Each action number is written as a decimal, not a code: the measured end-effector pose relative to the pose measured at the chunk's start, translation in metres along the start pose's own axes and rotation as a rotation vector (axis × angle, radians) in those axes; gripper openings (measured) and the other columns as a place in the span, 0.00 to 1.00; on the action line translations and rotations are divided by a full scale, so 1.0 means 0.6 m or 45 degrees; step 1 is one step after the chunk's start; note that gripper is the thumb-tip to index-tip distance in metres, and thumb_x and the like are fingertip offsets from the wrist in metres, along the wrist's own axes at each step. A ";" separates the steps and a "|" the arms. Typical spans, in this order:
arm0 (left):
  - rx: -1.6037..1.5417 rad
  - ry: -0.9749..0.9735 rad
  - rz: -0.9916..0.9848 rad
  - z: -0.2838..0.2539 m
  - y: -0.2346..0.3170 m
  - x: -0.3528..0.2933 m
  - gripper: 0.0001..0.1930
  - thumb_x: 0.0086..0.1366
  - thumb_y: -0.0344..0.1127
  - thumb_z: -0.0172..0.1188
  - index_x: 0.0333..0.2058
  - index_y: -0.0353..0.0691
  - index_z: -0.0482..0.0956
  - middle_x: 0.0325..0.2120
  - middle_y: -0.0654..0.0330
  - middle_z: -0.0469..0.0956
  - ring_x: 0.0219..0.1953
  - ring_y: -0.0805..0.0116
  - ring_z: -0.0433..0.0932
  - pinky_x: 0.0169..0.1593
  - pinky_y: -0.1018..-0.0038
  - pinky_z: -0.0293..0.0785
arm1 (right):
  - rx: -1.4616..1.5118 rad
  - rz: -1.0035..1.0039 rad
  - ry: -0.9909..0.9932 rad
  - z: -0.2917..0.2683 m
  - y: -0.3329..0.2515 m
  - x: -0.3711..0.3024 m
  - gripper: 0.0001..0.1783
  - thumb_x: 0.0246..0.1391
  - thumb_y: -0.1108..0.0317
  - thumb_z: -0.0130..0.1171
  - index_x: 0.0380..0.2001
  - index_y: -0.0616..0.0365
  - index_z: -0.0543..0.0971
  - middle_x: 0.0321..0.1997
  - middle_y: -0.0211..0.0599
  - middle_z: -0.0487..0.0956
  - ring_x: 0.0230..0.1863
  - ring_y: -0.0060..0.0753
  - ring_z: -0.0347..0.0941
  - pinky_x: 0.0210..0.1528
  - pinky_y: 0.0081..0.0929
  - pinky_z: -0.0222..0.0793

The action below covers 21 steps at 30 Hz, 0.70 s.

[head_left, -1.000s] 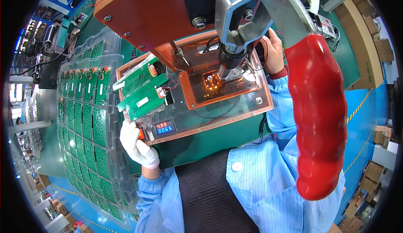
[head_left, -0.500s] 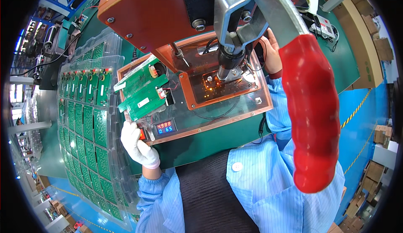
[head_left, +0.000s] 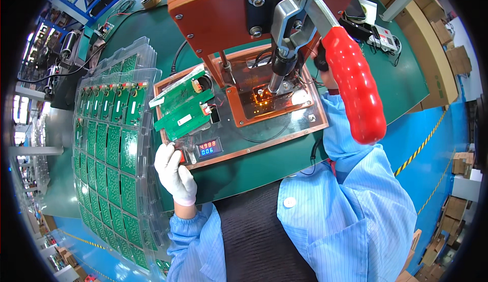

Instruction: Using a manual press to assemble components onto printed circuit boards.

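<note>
My left hand point(head_left: 175, 174), in a white glove, is at the front left corner of the test fixture point(head_left: 249, 151), its fingers extended beside a red switch point(head_left: 182, 156). It holds nothing that I can see. My right hand point(head_left: 329, 80) is bare and mostly hidden behind the red grip of the toggle clamp point(head_left: 354, 84). A black rounded part point(head_left: 321, 58) shows beside it; whether the fingers hold it is hidden. The clamp's metal plunger point(head_left: 277, 81) points down at an orange frame point(head_left: 236, 110), where small orange lights glow. A lit digital display point(head_left: 207, 148) sits near my left hand.
Two green circuit boards point(head_left: 185, 117) lie on the fixture's left side. Stacked clear trays point(head_left: 156, 86) of green boards stand left of it. At the back right of the green table point(head_left: 406, 86) is a small white device point(head_left: 385, 40) with cables. An orange upright point(head_left: 218, 33) rises behind.
My view has shifted, so the fixture and clamp grip look smaller. The display's lower blue reading has changed. My left hand stays by the switch, and my right hand is more hidden behind the grip.
</note>
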<state>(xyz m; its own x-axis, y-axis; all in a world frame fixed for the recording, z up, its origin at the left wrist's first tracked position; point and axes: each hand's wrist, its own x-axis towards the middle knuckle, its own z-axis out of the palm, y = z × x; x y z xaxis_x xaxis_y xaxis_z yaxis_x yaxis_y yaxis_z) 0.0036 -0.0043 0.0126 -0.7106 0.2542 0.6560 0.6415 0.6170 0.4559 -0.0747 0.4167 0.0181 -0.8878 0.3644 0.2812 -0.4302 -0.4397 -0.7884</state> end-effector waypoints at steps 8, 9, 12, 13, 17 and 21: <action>0.143 -0.039 -0.026 -0.021 0.009 0.016 0.12 0.63 0.30 0.48 0.42 0.30 0.74 0.49 0.45 0.70 0.55 0.49 0.67 0.59 0.59 0.60 | -0.751 -1.414 -0.351 0.220 -0.180 -0.032 0.23 0.44 0.65 0.69 0.39 0.68 0.73 0.39 0.47 0.77 0.34 0.32 0.74 0.39 0.27 0.71; 0.136 -0.015 -0.036 -0.017 0.007 0.020 0.12 0.62 0.29 0.49 0.42 0.30 0.74 0.49 0.45 0.70 0.55 0.49 0.67 0.59 0.59 0.60 | -0.945 -1.684 -0.367 0.236 -0.182 -0.035 0.27 0.40 0.63 0.72 0.38 0.68 0.72 0.40 0.50 0.77 0.36 0.36 0.76 0.41 0.29 0.73; 0.133 -0.011 -0.066 -0.013 0.009 0.028 0.13 0.55 0.26 0.54 0.41 0.34 0.75 0.47 0.48 0.71 0.55 0.48 0.67 0.60 0.56 0.58 | -0.874 -1.575 -0.638 0.247 -0.176 -0.044 0.24 0.47 0.63 0.64 0.44 0.63 0.67 0.40 0.55 0.77 0.36 0.42 0.78 0.41 0.34 0.75; 0.166 -0.015 -0.083 -0.014 0.015 0.031 0.15 0.50 0.25 0.56 0.40 0.37 0.76 0.46 0.51 0.72 0.54 0.46 0.66 0.61 0.52 0.56 | -1.053 -1.718 -0.617 0.255 -0.172 -0.042 0.17 0.60 0.65 0.53 0.49 0.58 0.63 0.39 0.55 0.78 0.31 0.40 0.78 0.37 0.33 0.78; 0.350 -0.113 0.016 -0.027 0.042 0.055 0.15 0.54 0.26 0.57 0.42 0.35 0.76 0.47 0.50 0.73 0.55 0.49 0.67 0.62 0.55 0.56 | -0.871 -1.803 -0.475 0.294 -0.210 0.006 0.19 0.57 0.61 0.57 0.46 0.61 0.69 0.37 0.47 0.79 0.32 0.32 0.77 0.32 0.24 0.73; 0.216 -0.277 0.146 -0.004 0.102 0.129 0.19 0.50 0.30 0.62 0.44 0.38 0.75 0.44 0.52 0.72 0.53 0.48 0.67 0.58 0.57 0.59 | -0.530 -1.476 -0.544 0.354 -0.258 0.077 0.21 0.54 0.58 0.61 0.44 0.64 0.76 0.35 0.40 0.80 0.33 0.24 0.76 0.28 0.14 0.69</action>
<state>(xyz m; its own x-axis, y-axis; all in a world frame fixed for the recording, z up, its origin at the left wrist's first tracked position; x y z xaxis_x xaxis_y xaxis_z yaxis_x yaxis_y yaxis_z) -0.0111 0.0511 0.0927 -0.6935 0.4718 0.5446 0.6767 0.6860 0.2674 -0.0840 0.3274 0.2697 -0.0512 0.0355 0.9981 -0.9620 0.2665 -0.0588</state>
